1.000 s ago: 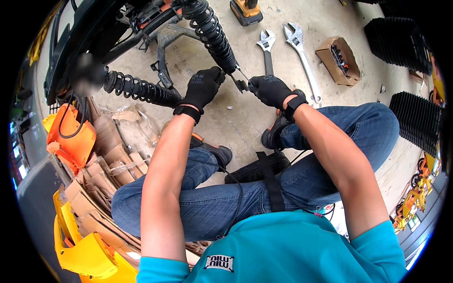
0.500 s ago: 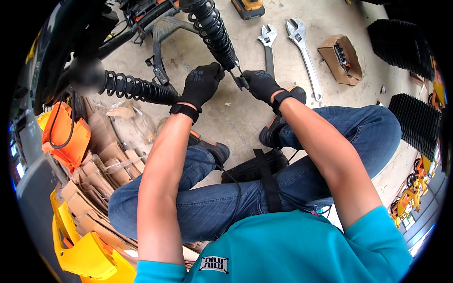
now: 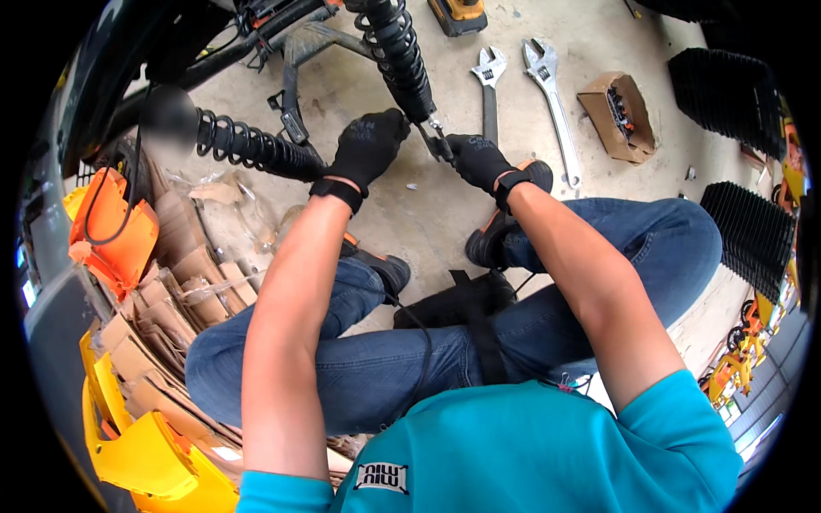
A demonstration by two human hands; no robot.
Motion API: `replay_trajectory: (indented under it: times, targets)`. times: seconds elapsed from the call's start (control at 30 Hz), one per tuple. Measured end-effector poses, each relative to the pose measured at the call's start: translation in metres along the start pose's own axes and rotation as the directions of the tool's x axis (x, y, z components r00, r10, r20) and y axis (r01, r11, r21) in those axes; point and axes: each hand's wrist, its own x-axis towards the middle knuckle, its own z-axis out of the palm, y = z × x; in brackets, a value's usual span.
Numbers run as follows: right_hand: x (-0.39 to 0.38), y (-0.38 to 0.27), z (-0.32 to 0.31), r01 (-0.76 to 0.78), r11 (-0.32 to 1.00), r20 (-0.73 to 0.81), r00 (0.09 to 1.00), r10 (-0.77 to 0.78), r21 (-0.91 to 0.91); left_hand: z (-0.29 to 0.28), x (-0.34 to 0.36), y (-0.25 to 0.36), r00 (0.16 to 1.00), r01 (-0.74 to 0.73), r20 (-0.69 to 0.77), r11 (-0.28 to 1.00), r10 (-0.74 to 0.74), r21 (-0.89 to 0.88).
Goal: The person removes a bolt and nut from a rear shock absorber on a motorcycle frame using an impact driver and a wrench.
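Note:
A black coil-spring shock absorber (image 3: 398,64) slants down from the vehicle frame to between my hands. At its lower end is a small metal fork bracket (image 3: 439,143). My right hand (image 3: 479,159), in a black work glove, has its fingers closed on the bracket's right side. Just left of the shock's lower end, my gloved left hand (image 3: 366,147) is closed with its fingertips near the bracket; whatever it grips is hidden. A second coil-spring shock absorber (image 3: 256,150) runs toward my left wrist.
Two adjustable wrenches (image 3: 488,90) (image 3: 554,115) lie on the floor to the right, beside an open cardboard box (image 3: 617,120) of small parts. A yellow-black tool battery (image 3: 457,15) is farther back. Flattened cardboard (image 3: 171,316) and orange and yellow panels (image 3: 141,453) fill the left.
The view has shifted slightly, so the scene sits a little lower. Both hands stay at the shock's lower end, with my right hand still on the fork bracket.

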Motion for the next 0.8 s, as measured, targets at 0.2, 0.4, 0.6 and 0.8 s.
replay_trajectory:
  times: [0.2, 0.4, 0.6, 0.8]
  targets:
    - [-0.026, 0.006, -0.036, -0.067, 0.998, -0.062, 0.996, 0.067, 0.011, 0.006, 0.002, -0.007, 0.995, -0.084, -0.044, 0.991, 0.089, 0.102]
    - [-0.028, -0.056, -0.118, 0.153, 0.938, 0.008, 0.987, -0.158, -0.31, 0.007, 0.004, -0.004, 1.0, -0.007, -0.001, 0.992, 0.007, 0.13]
    - [-0.006, -0.09, -0.129, 0.141, 0.805, 0.111, 0.989, -0.094, -0.576, 0.006, 0.007, 0.0, 0.999, -0.001, 0.038, 0.983, -0.006, 0.181]
    - [-0.001, -0.111, -0.139, 0.16, 0.832, 0.139, 0.985, -0.101, -0.531, 0.012, 0.002, -0.004, 0.999, 0.036, 0.029, 0.984, -0.042, 0.176]
